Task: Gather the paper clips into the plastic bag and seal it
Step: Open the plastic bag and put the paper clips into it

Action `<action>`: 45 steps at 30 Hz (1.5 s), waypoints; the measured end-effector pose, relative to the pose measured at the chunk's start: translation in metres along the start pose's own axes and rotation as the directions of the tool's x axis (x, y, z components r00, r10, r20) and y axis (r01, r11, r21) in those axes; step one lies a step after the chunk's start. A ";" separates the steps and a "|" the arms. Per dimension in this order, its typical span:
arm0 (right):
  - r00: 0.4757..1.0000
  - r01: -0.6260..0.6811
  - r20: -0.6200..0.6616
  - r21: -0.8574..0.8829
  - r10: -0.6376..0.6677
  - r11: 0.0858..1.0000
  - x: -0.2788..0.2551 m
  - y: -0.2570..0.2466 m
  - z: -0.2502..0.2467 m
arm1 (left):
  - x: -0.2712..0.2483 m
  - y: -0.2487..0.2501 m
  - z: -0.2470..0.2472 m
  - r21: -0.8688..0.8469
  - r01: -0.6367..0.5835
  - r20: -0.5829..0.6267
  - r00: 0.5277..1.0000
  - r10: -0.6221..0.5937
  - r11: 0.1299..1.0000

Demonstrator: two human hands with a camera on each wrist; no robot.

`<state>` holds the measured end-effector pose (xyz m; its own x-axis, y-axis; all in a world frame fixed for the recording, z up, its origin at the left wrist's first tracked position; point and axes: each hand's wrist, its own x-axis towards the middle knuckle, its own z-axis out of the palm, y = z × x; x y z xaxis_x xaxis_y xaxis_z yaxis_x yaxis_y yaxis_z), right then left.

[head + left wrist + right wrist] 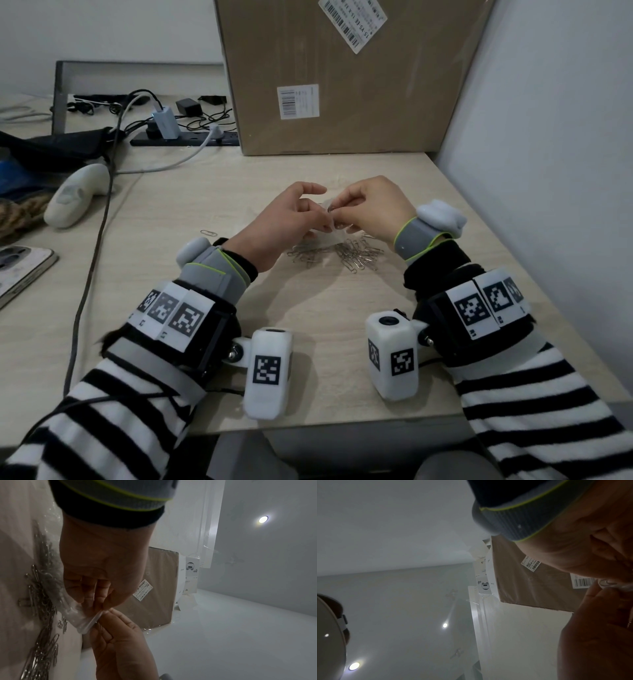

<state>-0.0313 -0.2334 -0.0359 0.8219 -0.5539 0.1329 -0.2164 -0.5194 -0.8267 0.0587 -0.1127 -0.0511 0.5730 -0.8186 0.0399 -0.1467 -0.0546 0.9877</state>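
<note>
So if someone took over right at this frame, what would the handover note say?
Left hand: pinches the bag at its rim, above the table.
Right hand: pinches the same rim, with one clip at its fingers.
Clips: most lie in a loose pile on the table under the hands; one stray clip lies apart, left of the left hand.
Done: bag picked up, its mouth being worked. How many clips are inside cannot be told.
Left: load the pile and the stray, then seal the bag.
</note>
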 end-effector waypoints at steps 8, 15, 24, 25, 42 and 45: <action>0.987 0.152 0.065 -0.095 -0.146 0.984 0.002 0.000 0.001 | 0.002 0.000 -0.001 -0.060 0.014 -0.096 0.995 -0.019 0.998; 0.964 0.159 -0.202 -0.080 -0.172 0.984 0.006 0.004 -0.002 | 0.001 0.003 -0.004 -0.059 0.016 -0.117 0.993 -0.023 0.998; 0.981 -0.101 0.156 -0.123 0.119 0.987 -0.007 -0.024 -0.002 | -0.016 0.030 -0.019 -0.032 0.036 -0.026 0.999 -0.036 0.999; 0.983 -0.094 0.149 -0.102 0.109 0.990 -0.007 -0.032 -0.002 | -0.017 0.036 -0.021 -0.012 0.039 -0.029 0.999 -0.039 0.999; 0.994 0.080 -0.068 -0.108 -0.087 0.991 -0.037 -0.129 -0.029 | -0.059 0.113 -0.038 0.118 0.080 -0.165 0.984 -0.060 0.990; 0.993 0.092 -0.060 -0.087 -0.098 0.992 -0.044 -0.130 -0.028 | -0.065 0.114 -0.034 0.136 0.065 -0.154 0.987 -0.044 0.989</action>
<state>-0.0537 -0.1598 0.0805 0.8062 -0.5382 0.2455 -0.1844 -0.6230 -0.7601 0.0319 -0.0460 0.0637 0.6966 -0.7172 0.0196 -0.2173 -0.1848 0.9585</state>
